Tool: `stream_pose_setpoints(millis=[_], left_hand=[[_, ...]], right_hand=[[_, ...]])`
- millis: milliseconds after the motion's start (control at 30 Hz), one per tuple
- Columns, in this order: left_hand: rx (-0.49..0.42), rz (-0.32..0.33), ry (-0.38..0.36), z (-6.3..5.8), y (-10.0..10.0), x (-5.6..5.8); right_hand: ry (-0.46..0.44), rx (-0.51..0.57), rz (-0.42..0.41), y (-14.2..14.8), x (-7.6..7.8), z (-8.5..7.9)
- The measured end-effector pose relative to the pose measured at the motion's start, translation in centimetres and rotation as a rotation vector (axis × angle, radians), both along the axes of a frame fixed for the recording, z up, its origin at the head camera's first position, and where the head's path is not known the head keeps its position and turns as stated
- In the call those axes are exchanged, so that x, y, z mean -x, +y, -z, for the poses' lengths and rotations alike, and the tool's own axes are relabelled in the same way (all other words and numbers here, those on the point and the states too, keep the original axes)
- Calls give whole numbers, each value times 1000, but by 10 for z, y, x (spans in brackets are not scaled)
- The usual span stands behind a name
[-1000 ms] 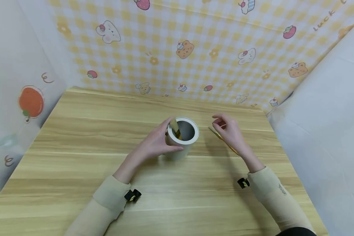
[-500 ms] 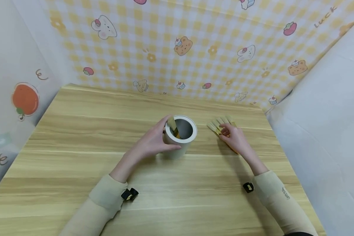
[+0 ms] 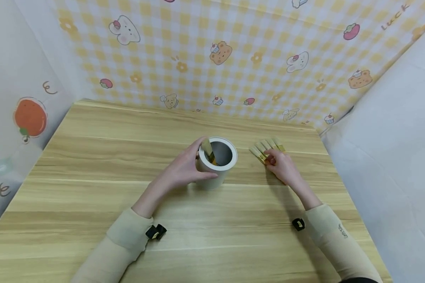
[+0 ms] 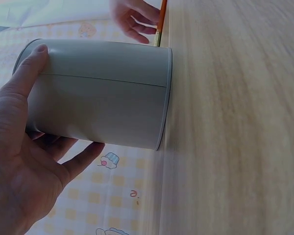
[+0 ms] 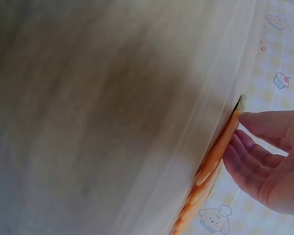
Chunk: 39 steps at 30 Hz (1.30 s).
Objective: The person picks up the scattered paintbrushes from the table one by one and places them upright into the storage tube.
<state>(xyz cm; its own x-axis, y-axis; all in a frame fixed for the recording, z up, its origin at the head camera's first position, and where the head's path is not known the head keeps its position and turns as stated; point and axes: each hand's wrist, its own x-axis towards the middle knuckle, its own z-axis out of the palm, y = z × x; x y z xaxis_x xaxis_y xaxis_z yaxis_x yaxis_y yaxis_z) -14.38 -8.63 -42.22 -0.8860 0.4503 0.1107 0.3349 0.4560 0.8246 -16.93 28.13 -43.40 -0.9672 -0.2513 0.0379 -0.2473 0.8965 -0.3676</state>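
My left hand (image 3: 184,167) grips a pale grey cylindrical container (image 3: 212,181) at its upper left side, thumb across the front. In the left wrist view the container (image 4: 98,93) stands upright on the table, fingers curled round it. One paintbrush (image 3: 207,147) leans inside, bristles up, against the rim by the fingers. To the right, my right hand (image 3: 285,167) is over several flat paintbrushes (image 3: 257,152) fanned out on the table, with pale bristles and gold ferrules. In the right wrist view, the thumb and fingers pinch a paintbrush near its ferrule, above orange handles (image 5: 213,159).
The wooden table (image 3: 198,239) ends at the back against a yellow checked cloth (image 3: 194,84) with cartoon prints. White sheets hang at the left (image 3: 7,157) and right (image 3: 393,165).
The right hand has come down and slightly right onto the paintbrushes, whose fanned bristles now show beyond the fingers. The left hand keeps its grip on the container. The head view has shifted slightly.
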Motion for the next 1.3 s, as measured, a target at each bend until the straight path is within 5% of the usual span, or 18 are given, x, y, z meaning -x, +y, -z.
stream_pose_setpoints(millis=[733,1000,1300], left_hand=[[-18,9,4,0,-2,-1],[-10,9,-1,-1,-2,-1],[-10,7,-7,-2,-1,-1]], right_hand=[[-143,-89,4,-8,-3,-8],[-115,88,22,-14,-1,-23],[14,326,68,-38,-4,-69]])
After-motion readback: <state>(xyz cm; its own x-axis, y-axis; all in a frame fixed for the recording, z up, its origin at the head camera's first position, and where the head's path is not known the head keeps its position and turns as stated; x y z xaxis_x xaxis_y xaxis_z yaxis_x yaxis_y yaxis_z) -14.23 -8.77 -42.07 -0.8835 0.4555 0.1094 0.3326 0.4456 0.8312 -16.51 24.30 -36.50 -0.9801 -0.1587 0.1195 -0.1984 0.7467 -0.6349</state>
